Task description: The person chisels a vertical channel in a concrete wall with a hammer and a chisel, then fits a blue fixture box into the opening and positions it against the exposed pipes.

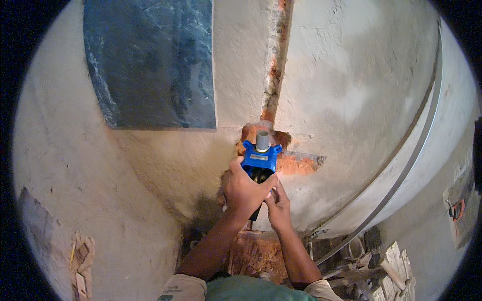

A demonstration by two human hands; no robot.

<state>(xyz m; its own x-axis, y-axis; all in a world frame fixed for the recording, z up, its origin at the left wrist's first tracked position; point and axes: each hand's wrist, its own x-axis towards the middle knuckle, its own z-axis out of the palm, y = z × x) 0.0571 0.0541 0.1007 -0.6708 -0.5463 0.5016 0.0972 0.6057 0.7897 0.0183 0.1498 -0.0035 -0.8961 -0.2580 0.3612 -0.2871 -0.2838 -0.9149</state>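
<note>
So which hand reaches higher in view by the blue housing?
The left hand: it grips the left side of the blue housing, while the right hand sits lower, below its right corner.

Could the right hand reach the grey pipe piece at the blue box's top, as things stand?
Probably yes: the grey pipe piece stands uncovered atop the blue box, though the right hand would likely have to go around the left hand.

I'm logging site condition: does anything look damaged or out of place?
Yes: above the held blue box, a rough channel cuts the plastered wall, exposing reddish material, unlike the pale surface around it.
</note>
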